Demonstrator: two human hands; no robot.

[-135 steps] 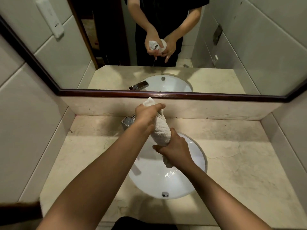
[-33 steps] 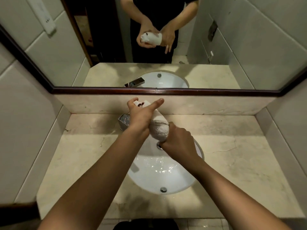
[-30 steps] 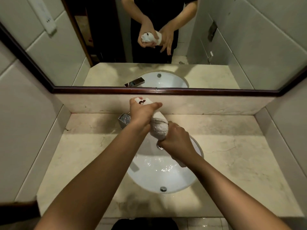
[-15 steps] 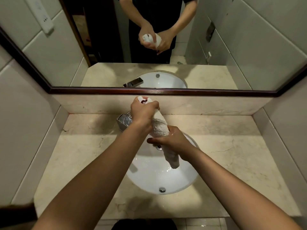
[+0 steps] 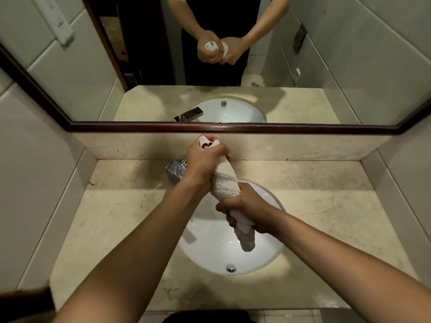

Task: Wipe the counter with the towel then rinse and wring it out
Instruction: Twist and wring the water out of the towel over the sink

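A white towel (image 5: 225, 184), rolled into a twisted rope, hangs tilted above the white sink basin (image 5: 210, 252). My left hand (image 5: 205, 159) grips its upper end, where a red mark shows on the cloth. My right hand (image 5: 247, 206) grips the lower part, fingers curled round it, and the towel's tail pokes out below the fist over the basin. The beige marble counter (image 5: 112, 210) surrounds the sink.
A chrome faucet (image 5: 176, 170) stands behind my left wrist at the back of the basin. A dark-framed mirror (image 5: 210, 128) runs above the backsplash. Tiled walls close in the counter on both sides. The drain (image 5: 231, 268) is at the basin's near side.
My right hand has slid down the towel and re-gripped lower, so more twisted cloth shows between my hands and the tail sticks out below.
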